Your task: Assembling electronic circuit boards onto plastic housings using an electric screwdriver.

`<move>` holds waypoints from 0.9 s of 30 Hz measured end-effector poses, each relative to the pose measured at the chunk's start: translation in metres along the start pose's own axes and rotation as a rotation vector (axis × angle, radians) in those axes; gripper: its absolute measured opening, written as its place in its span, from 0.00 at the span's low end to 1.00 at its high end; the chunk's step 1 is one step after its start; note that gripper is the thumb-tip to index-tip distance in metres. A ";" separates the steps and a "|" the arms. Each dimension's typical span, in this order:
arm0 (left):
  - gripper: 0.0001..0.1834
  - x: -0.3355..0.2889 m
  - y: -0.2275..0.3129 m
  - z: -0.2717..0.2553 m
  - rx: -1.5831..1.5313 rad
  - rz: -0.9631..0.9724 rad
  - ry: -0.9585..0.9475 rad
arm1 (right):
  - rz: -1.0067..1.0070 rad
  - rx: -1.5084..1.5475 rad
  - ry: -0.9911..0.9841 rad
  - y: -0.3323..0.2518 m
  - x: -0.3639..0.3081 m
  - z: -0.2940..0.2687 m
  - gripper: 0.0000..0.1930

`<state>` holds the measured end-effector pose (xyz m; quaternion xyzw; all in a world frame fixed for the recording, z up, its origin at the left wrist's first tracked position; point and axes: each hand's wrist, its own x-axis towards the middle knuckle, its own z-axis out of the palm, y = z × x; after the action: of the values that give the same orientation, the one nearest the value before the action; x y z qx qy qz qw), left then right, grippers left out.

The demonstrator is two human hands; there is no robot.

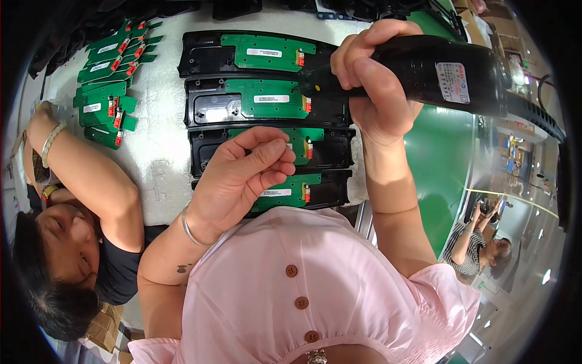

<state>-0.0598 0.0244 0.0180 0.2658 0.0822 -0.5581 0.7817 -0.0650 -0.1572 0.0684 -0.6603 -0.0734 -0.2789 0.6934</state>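
My right hand is wrapped round a black corded electric screwdriver, which lies nearly level and points left. Its tip is at the right part of the green circuit board in the second black plastic housing; whether it touches a screw I cannot tell. Over the third housing my left hand is closed, thumb against fingertips. Anything between them is too small to make out. This hand partly hides the third and fourth boards. The top housing also carries a green board.
Several loose green boards with red connectors lie in overlapping rows on the white work surface. A co-worker's arm reaches in at the left. The screwdriver's cable runs off right. Another person is farther right, past a green floor.
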 end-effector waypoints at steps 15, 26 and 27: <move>0.13 0.013 0.005 0.009 -0.196 -0.046 -0.011 | -0.127 0.186 -0.264 -0.051 -0.004 -0.012 0.28; 0.11 0.013 -0.006 0.007 -0.251 0.029 -0.043 | -0.049 0.272 -0.114 -0.087 -0.025 -0.005 0.13; 0.11 0.012 -0.005 0.007 -0.217 0.008 -0.073 | -0.046 0.282 -0.124 -0.089 -0.025 -0.006 0.13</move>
<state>-0.0617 0.0099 0.0171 0.1592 0.1125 -0.5522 0.8106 -0.1300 -0.1536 0.1339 -0.5705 -0.1698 -0.2402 0.7668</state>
